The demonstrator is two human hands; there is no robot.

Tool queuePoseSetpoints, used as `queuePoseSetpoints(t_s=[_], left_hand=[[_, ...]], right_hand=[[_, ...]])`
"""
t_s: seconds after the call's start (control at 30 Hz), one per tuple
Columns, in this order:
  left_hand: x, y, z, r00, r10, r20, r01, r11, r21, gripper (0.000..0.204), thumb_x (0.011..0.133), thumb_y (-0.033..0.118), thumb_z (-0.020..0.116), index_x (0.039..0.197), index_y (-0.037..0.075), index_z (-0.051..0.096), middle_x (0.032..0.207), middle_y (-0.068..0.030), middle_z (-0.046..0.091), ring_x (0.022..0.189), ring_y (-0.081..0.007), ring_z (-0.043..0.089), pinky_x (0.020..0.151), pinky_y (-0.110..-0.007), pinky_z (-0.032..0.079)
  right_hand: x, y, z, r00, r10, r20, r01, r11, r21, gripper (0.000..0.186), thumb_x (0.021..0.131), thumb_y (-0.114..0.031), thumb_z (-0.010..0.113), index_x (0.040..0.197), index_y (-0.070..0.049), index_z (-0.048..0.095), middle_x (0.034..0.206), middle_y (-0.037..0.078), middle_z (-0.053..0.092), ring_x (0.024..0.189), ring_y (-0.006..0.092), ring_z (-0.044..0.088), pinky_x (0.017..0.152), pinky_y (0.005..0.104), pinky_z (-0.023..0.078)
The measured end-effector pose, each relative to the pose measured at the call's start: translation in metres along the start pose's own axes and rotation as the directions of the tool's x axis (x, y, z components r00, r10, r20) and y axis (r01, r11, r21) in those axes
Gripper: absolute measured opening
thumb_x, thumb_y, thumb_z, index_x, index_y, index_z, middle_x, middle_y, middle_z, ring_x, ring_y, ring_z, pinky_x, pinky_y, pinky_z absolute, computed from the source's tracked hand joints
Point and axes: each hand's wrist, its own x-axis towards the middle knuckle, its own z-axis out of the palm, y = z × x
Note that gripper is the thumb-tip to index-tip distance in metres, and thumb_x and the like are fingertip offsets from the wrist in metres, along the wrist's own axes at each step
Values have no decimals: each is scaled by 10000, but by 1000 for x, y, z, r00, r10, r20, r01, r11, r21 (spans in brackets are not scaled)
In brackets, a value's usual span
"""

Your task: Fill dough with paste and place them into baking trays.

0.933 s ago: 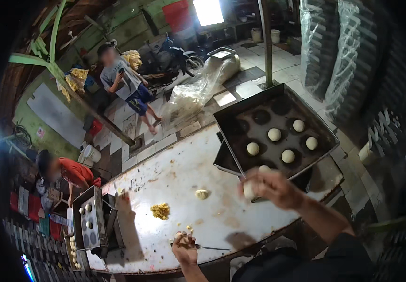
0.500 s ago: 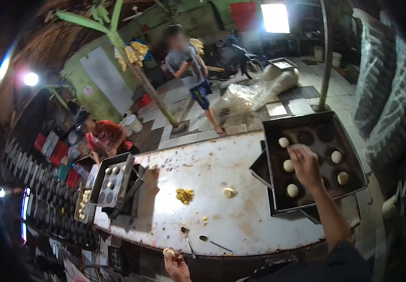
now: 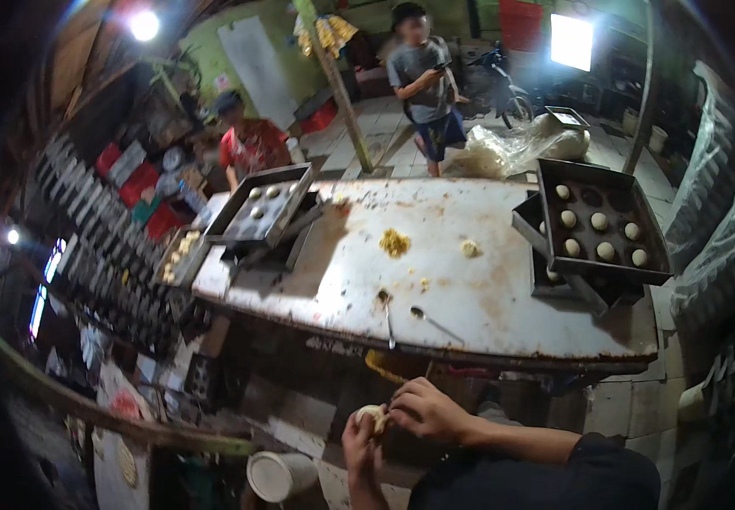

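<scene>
Below the table's front edge, my left hand (image 3: 360, 455) holds a pale dough piece (image 3: 371, 415) upright in its fingers. My right hand (image 3: 427, 414) has its fingers curled on the same piece. On the white, stained tabletop (image 3: 512, 323) lie a yellow crumbly heap (image 3: 394, 243), another dough piece (image 3: 469, 248) and two spoons (image 3: 390, 325) (image 3: 435, 321). A dark square tray (image 3: 665, 276) at the right end holds several dough balls, stacked on other trays. At the left end, a lighter molded tray (image 3: 280, 217) with dough balls rests on darker pans.
A person (image 3: 248, 144) in red is behind the left trays; another (image 3: 422, 81) in grey stands holding a phone. Around are a smaller tray of dough (image 3: 169, 276), wooden posts (image 3: 342, 93), plastic sheeting (image 3: 486, 153), wrapped stacks (image 3: 699, 195), a white bucket (image 3: 269, 476) and a rail (image 3: 129, 421).
My right hand has come down from the right tray to the piece in my left hand, leaving more balls in that tray. The view has swung, so the table appears higher.
</scene>
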Motion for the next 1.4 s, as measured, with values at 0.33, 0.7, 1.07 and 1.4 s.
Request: queuePoseSetpoints(t_s=[0.33,0.7,1.07,1.4], left_hand=[[-23,10,2,962,-229,147,206,966,157,323,1070,325,564,1134,11,607,1041,-65,648,884,-132,655,725,-276,556],[131,61,-85,939,-27,-343,-80,952,-294,396,1081,298,518,1188,-83,505,1183,-253,604,1080,-399,649,1013,-506,555],[187,104,-69,839,8,-544,-183,946,-268,281,1064,238,513,1046,-29,598,1010,-170,661,954,-364,698,1007,-542,552],[233,74,24,983,-129,-132,147,980,137,278,1031,181,622,1187,-47,647,1064,-126,725,932,-224,730,815,-336,606]], right_hand=[[-5,15,58,967,-253,-35,230,921,-313,209,934,-234,644,1030,-50,667,1048,133,642,1046,351,599,954,467,482],[181,234,6,951,-116,-288,-37,879,-476,69,875,-25,639,817,-3,609,850,179,602,872,392,581,771,474,490],[324,387,-1,986,23,-166,-146,605,-783,191,866,-124,725,994,-4,649,1095,155,619,1070,321,586,893,403,526],[247,309,-37,808,586,-63,-572,805,161,257,943,-172,657,1113,-15,769,844,159,777,747,156,730,732,323,576]])
